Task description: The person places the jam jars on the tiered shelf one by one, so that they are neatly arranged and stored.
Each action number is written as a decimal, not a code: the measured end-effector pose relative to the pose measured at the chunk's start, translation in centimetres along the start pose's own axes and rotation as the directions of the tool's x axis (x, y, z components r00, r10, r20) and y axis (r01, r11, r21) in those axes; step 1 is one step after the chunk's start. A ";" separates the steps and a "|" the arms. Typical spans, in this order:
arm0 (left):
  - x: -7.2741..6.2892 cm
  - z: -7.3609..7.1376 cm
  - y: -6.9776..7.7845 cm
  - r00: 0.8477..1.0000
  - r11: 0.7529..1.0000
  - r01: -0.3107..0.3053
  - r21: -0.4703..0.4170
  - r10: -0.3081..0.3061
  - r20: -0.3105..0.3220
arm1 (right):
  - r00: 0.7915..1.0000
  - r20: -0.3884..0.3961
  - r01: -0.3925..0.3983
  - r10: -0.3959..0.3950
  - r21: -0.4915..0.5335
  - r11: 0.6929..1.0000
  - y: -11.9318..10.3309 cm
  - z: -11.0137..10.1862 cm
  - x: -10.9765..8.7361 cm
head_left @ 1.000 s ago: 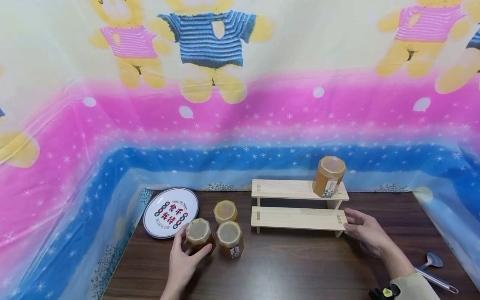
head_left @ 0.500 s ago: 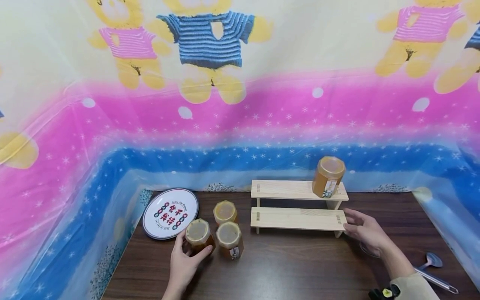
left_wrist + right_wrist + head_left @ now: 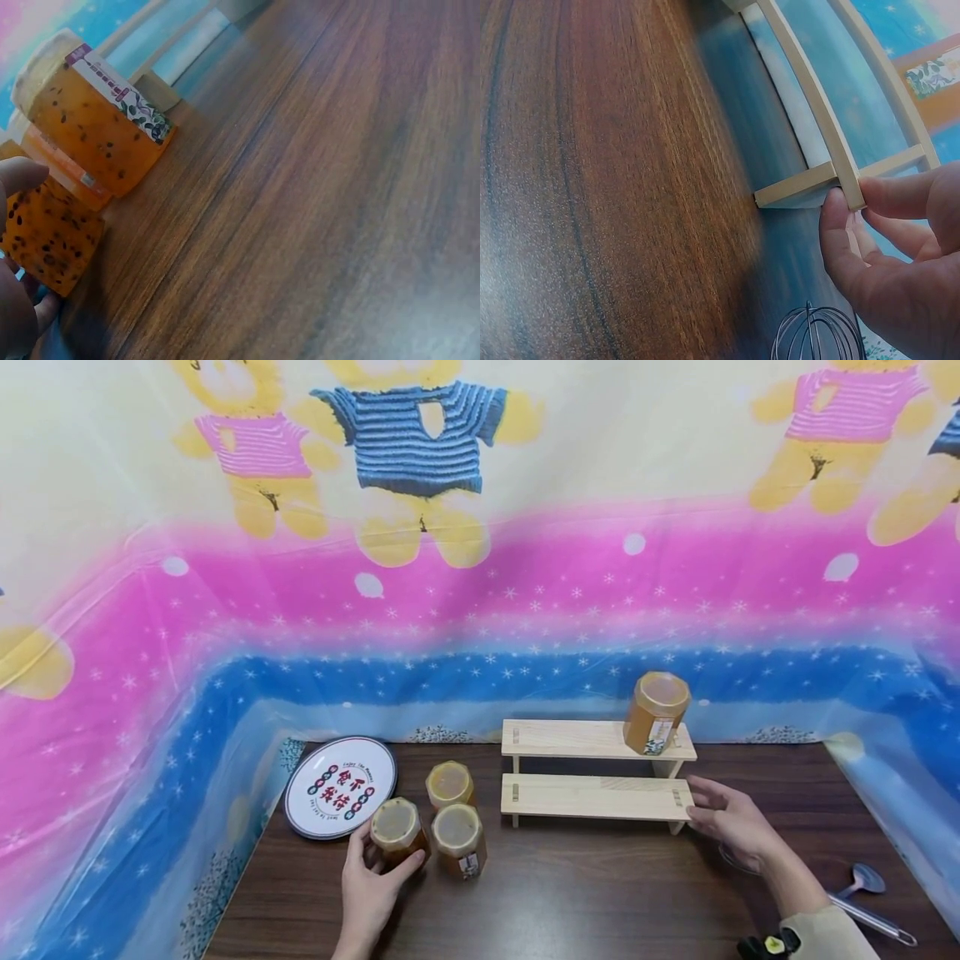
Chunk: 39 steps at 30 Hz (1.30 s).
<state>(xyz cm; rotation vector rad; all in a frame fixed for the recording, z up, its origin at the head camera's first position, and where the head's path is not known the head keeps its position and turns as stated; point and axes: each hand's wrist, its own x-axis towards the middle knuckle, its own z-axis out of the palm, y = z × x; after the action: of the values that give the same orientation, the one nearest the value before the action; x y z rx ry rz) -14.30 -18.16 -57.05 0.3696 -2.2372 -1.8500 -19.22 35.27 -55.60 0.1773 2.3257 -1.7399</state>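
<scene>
Bear-print cloth [image 3: 562, 577] hangs behind a dark wood table [image 3: 585, 902]. Toward the table's left side is the seeded jar [image 3: 396, 823], grasped by the left hand [image 3: 367, 885] with the thumb on its right and the fingers round its left; whether its base touches the wood I cannot tell. Good handling here means even pressure on opposite facets and an upright jar. The front jar [image 3: 459, 833] stands just beside it, close to the thumb, so any lift would best go straight up before going sideways. Behind them is the back jar [image 3: 452, 783]; near the fingers, the plate [image 3: 330, 777] also asks for care.

Well apart, the right hand [image 3: 731, 822] pinches the right end of the lower tier of the rack [image 3: 592, 796], seemingly to steady it. That hold should be firm yet without tugging, since the top jar [image 3: 660, 714] stands at the right end of the upper tier and a jolt could shift it. A whisk [image 3: 814, 337] lies below that hand, and the ladle [image 3: 868, 878] farther right; the forearm should avoid both.
</scene>
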 end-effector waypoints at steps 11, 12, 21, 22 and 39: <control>-0.1 0.1 0.1 0.998 1.000 -0.015 -0.007 0.015 -0.059 | 1.000 0.003 0.004 -0.004 0.001 1.000 0.0 -0.1 0.0; -0.1 0.1 0.1 0.998 1.000 -0.019 -0.006 0.018 -0.065 | 1.000 0.003 0.006 -0.006 0.005 1.000 0.0 -0.1 0.0; -0.3 -0.1 0.4 0.998 1.000 -0.026 -0.008 0.025 -0.061 | 1.000 -0.005 -0.009 0.009 0.010 1.000 -0.1 0.1 -0.1; -0.3 -0.2 0.5 0.998 1.000 -0.024 -0.011 0.024 -0.060 | 1.000 -0.004 -0.007 0.007 0.011 1.000 -0.1 0.1 -0.1; -0.5 -1.6 4.0 0.987 0.992 -0.113 0.050 0.118 -0.113 | 1.000 0.000 0.001 -0.001 0.011 1.000 0.2 0.0 0.0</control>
<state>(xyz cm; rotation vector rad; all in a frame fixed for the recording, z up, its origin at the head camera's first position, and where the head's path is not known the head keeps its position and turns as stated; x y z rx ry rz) -13.54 -18.78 -52.83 0.3380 -2.1767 -1.6805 -19.21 35.28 -55.79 0.1783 2.3164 -1.7534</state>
